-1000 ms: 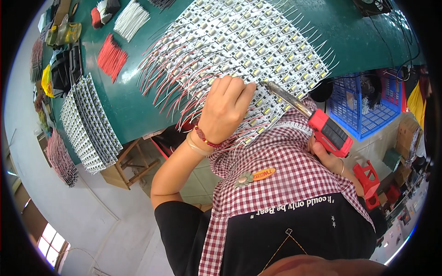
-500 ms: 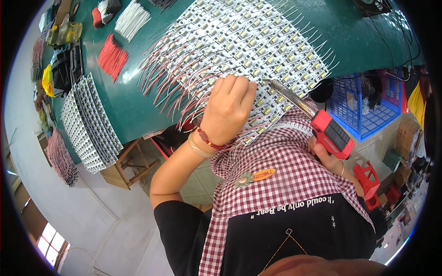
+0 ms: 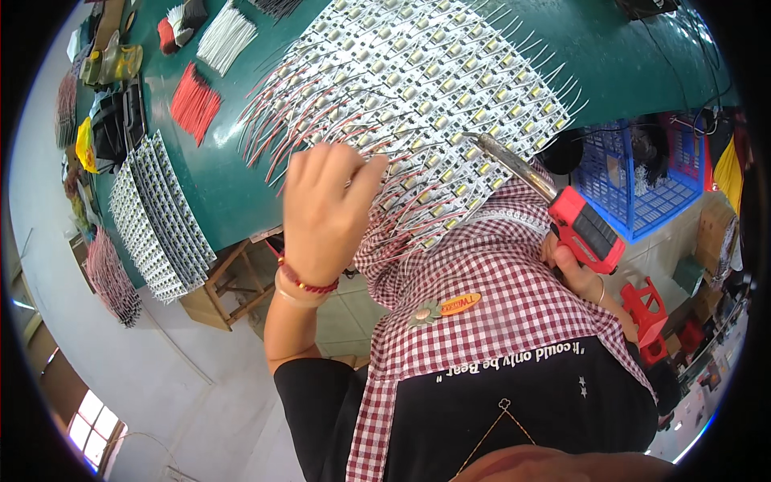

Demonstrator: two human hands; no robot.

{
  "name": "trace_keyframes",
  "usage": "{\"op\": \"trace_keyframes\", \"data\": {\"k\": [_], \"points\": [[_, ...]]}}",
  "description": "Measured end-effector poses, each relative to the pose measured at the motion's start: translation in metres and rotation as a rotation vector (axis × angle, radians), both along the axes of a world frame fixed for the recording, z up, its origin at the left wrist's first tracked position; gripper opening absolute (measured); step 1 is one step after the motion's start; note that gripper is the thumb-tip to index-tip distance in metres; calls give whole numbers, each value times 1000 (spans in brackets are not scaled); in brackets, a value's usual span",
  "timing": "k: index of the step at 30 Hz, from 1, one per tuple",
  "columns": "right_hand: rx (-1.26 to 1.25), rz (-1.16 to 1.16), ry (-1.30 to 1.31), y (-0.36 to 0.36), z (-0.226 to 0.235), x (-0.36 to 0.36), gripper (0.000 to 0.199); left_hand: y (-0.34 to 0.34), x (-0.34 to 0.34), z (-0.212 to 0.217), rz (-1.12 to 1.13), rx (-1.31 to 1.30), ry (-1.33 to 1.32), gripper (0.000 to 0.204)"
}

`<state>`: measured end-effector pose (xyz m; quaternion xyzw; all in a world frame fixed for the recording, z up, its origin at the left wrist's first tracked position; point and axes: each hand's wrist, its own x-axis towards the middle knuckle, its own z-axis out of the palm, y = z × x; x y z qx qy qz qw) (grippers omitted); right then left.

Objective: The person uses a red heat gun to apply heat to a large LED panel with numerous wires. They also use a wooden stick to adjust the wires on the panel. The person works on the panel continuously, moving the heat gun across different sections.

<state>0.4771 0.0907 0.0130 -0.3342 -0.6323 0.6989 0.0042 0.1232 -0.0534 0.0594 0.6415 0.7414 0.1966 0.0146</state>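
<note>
A wide sheet of white LED circuit boards (image 3: 434,88) lies at the table's front edge, with red, black and white wire ends fringing its sides. My left hand (image 3: 328,197) is over the wires on the sheet's left side, fingers bent and closed. What its fingertips hold, if anything, is hidden. My right hand (image 3: 572,269) is closed on a soldering iron (image 3: 585,229) with a red and black handle. The iron's metal barrel slants up and left, its thin tip over the boards right of my left hand.
Bundles of red wires (image 3: 195,104) and white wires (image 3: 227,38) lie on the green table (image 3: 233,177). More LED board strips (image 3: 161,217) rest at its left edge. To the right stand a blue plastic crate (image 3: 634,193) and a red plastic stool (image 3: 645,312).
My left hand has moved left and slightly toward me, away from the iron's tip to the wires at the side. The soldering iron has shifted slightly right.
</note>
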Motion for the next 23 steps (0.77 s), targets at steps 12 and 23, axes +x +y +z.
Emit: {"op": "trace_keyframes", "data": {"k": [12,23], "points": [[18,-32,-94,2,10,3,15,32,35,-45,-119,140,-260,29],[108,-12,-124,-11,2,-18,18,21,21,-61,-122,128,-252,26]]}}
